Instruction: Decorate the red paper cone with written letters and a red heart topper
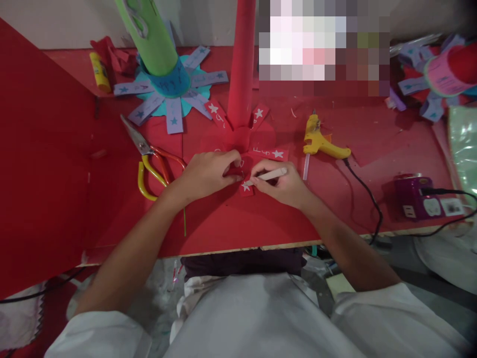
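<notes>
My right hand [285, 184] grips a white pen [274, 174], its tip at a white star on the lower end of a red paper strip [247, 191]. My left hand [212, 171] rests at the left side of the same strip, its thumb and forefinger apart and curved, partly hiding the strip. Several red strips with white stars and lettering, such as a strip [274, 153] on the right, spread out from the foot of an upright red paper tube [242, 74]. Some of the lettering is covered by my fingers.
Left of my left hand lie scissors [143, 146] with red and yellow handles. A green paper tube [156, 44] and a yellow glue stick [100, 73] are behind. A yellow glue gun [320, 141], its black cord and a purple power box [419, 196] are on the right.
</notes>
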Tool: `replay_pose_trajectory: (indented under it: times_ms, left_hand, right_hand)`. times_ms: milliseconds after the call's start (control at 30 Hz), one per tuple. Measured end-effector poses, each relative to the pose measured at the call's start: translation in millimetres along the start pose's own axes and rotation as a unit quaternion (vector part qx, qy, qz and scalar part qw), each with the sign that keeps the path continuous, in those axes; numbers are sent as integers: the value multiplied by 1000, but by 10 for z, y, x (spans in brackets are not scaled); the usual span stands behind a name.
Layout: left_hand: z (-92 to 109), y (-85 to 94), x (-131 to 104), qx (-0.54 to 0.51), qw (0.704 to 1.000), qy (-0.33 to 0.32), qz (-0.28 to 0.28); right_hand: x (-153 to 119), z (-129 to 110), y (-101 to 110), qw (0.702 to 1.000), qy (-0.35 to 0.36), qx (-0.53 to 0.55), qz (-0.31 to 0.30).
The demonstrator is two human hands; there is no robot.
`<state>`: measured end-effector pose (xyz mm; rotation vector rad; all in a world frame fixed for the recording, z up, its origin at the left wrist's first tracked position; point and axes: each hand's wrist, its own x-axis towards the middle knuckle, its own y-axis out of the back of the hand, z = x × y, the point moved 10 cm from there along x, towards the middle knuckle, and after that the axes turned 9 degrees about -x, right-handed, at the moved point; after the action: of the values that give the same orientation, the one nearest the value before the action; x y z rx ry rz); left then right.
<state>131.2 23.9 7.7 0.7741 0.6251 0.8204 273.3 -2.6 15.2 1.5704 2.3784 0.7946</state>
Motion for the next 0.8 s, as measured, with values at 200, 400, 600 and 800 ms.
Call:
replay_pose_trajectory:
  times_ms: [200,400,600,800]
  left_hand:
    - [-8,2,-1,3,1000,10,-1]
    - [-5,-2,2,4,1000,8,-2]
    - [4,4,0,7,1000,13,-6]
    - [13,7,1,6,1000,7,-2]
  right_hand:
    - [-3,-10,-3,1000,3,-4,-3]
    - [-1,-4,-13,1000,-2,-9,-10]
    - [-7,8,-11,1000,-4,-7,-8]
    - [-6,3,-15,1000,0,-10,-7]
